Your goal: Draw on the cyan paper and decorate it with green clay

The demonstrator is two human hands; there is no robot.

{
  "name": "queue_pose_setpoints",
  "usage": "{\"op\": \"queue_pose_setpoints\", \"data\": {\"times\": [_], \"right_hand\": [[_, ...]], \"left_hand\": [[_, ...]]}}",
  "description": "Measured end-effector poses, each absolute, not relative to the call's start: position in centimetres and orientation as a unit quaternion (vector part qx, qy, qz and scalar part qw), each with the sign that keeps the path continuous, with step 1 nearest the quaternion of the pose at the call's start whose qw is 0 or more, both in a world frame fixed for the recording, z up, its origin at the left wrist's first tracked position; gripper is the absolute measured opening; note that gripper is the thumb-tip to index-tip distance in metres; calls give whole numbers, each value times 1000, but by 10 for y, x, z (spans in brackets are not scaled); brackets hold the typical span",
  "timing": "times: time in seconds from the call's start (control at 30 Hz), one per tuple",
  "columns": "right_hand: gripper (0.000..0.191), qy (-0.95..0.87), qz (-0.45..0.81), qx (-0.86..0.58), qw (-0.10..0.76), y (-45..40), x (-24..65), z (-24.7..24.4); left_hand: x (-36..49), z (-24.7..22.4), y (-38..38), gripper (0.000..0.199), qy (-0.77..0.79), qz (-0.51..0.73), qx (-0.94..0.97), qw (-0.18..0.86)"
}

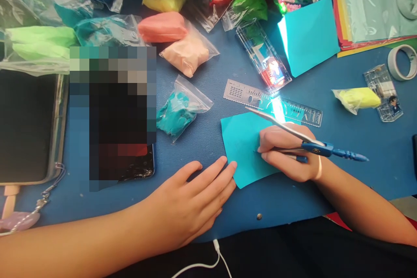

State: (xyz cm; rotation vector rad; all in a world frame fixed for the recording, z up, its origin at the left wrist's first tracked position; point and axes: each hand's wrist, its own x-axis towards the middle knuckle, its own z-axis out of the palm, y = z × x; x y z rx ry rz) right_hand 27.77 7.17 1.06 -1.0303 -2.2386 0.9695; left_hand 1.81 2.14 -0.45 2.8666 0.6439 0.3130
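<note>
The right hand (291,169) pinches a blue-hinged metal compass (316,149) — rectangular turquoise paper (241,139) might skid, the open, empty left hand (197,200) barely touching it.

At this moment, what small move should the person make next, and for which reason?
Probably slide the left hand slightly further onto the turquoise sheet and press down. Its fingertips reach only the sheet's edge, while the right hand holds the slanted compass by one leg, with that leg's tip over the sheet, so the sheet might slip.
</note>
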Motion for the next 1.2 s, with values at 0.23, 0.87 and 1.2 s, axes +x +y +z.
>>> {"op": "queue_pose_setpoints", "data": {"times": [0.23, 0.87, 1.2], "right_hand": [[20, -788, 397, -380, 279, 69, 280, 11], [23, -840, 325, -373, 222, 57, 268, 21], [20, -855, 319, -355, 201, 62, 267, 17]], "left_hand": [[19, -3, 22, 39, 220, 102, 965, 101], [17, -4, 15, 37, 226, 103, 961, 124], [17, -5, 15, 36, 223, 110, 959, 137]]}}
